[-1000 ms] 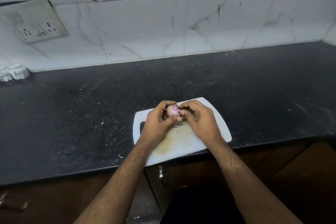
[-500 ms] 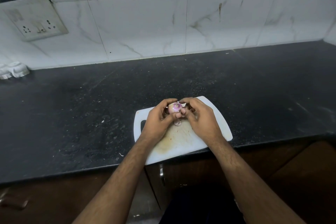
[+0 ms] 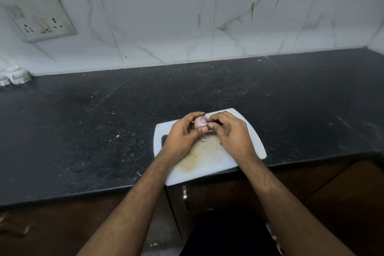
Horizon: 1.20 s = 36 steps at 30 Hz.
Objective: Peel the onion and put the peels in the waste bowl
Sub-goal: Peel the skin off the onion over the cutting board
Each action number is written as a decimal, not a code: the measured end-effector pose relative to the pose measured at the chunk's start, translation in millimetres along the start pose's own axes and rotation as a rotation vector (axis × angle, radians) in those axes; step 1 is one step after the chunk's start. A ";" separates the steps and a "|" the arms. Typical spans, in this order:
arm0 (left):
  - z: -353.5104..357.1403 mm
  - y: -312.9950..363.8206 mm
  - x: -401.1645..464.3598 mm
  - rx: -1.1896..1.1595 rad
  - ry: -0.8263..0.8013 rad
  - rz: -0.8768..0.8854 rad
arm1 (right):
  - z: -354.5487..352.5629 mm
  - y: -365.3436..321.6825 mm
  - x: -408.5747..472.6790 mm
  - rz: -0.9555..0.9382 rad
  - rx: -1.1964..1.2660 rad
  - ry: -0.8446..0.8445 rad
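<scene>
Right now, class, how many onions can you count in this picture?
1. A small pinkish-purple onion is held above the white plastic cutting board, gripped by the left hand and picked at by the right hand. Others may lie hidden behind the hands.

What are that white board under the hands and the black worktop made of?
The white rectangular cutting board looks like matte plastic: rounded corners, a moulded handle slot, knife scratches and yellowish stains. The black speckled countertop looks like polished granite, given its fine pale flecks and soft sheen, though a stone-look composite can't be ruled out.
</scene>
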<state>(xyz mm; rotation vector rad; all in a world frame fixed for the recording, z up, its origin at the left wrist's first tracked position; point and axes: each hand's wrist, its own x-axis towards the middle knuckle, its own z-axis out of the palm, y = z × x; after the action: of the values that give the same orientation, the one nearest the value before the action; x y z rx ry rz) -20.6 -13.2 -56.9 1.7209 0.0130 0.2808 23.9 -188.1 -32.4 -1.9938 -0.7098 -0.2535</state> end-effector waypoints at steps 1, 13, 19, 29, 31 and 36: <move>-0.3 -0.5 0.1 0.003 -0.006 0.001 | 0.8 0.9 0.6 0.012 -0.002 -0.010; 1.3 -6.2 6.2 -0.034 -0.009 0.031 | 7.2 9.9 4.3 -0.124 -0.210 -0.079; 1.7 -3.9 4.0 -0.076 0.090 0.018 | 7.4 16.1 0.9 -0.116 -0.167 -0.074; 3.0 -0.6 2.5 -0.156 0.042 0.024 | 1.5 5.8 -1.5 -0.048 0.028 0.001; 2.6 -1.2 2.0 -0.184 0.017 0.024 | 1.2 4.6 -1.5 -0.049 0.042 -0.013; 3.1 0.8 0.4 -0.204 -0.007 0.028 | 2.8 8.4 -0.1 -0.043 0.048 0.024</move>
<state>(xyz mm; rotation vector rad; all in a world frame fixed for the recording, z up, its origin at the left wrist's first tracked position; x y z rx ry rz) -19.7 -16.3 -56.6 1.5203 -0.0437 0.2870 28.4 -188.8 -40.0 -1.9290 -0.7375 -0.2832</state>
